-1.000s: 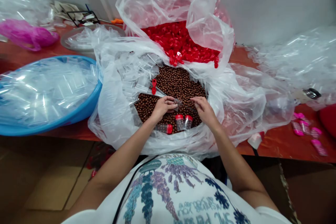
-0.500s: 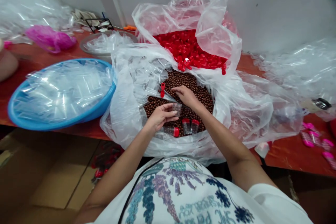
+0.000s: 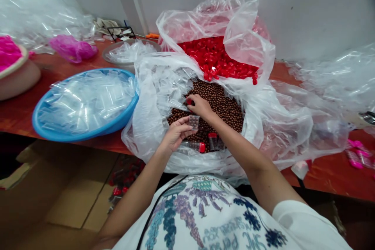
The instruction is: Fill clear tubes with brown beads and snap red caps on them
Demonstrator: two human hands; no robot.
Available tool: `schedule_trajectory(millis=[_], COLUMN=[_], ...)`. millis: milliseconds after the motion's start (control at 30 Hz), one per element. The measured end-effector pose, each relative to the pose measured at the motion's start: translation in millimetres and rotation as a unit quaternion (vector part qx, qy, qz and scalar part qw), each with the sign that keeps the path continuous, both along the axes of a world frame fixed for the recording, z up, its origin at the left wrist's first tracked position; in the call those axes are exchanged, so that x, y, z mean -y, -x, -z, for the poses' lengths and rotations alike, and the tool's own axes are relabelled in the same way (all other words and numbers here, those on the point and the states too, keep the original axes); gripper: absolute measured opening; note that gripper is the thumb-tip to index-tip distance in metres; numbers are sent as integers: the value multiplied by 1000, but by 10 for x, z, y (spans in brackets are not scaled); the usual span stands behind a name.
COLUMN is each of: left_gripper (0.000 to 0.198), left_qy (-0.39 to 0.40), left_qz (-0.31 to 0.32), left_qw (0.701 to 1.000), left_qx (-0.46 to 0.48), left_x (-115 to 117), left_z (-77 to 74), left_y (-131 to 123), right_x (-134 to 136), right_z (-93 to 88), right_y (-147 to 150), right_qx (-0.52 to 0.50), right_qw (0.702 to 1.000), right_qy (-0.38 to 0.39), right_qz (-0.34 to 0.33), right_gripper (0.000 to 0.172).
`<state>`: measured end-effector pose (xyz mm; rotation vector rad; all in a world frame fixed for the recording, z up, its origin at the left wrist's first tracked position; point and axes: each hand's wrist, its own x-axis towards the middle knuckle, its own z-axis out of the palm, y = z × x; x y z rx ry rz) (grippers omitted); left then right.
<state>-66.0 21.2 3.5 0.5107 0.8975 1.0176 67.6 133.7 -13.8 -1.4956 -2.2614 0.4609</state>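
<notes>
The left hand (image 3: 175,134) pinches a small, clear plastic container (image 3: 193,122) above glossy, round brown beads (image 3: 225,107) (brown shows through its wall; whether it is filled, I cannot tell). Beyond, the right hand (image 3: 202,108) has its fingertips at a red plastic cap (image 3: 189,101), pinched or merely touched, I cannot tell.

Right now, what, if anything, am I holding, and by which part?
Your left hand pinches a clear container by its side. Your right hand is at a red cap; I can't tell whether it grips.
</notes>
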Motion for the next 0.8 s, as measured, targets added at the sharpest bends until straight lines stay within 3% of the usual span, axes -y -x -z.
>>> schedule_trajectory(millis=[167, 233, 300, 367, 500, 667, 800], left_gripper=[35, 32, 32, 34, 32, 27, 35], left_qy=[8, 14, 21, 25, 22, 8, -33], left_qz=[17, 20, 26, 31, 28, 43, 77], left_qw=[1000, 1000, 999, 999, 999, 999, 996], left_qx=[-7, -14, -19, -19, 4, 21, -9], left_x=[23, 27, 31, 35, 41, 56, 98], left_z=[-23, -34, -38, -35, -30, -41, -34], left_y=[-22, -41, -59, -75, -117, -217, -296], right_x=[88, 143, 214, 307, 564, 871, 1004], right_z=[57, 82, 85, 58, -74, -213, -248], right_y=[-229, -331, -433, -532, -705, -807, -837], right_qx=[-37, -79, -156, -249, -386, -481, -531], right_qw=[999, 996, 986, 966, 913, 849, 810], right_qy=[-4, 2, 20, 49, 130, 214, 245], right_qz=[13, 36, 53, 50, 32, 35, 42], right_gripper=[13, 18, 34, 47, 41, 46, 46])
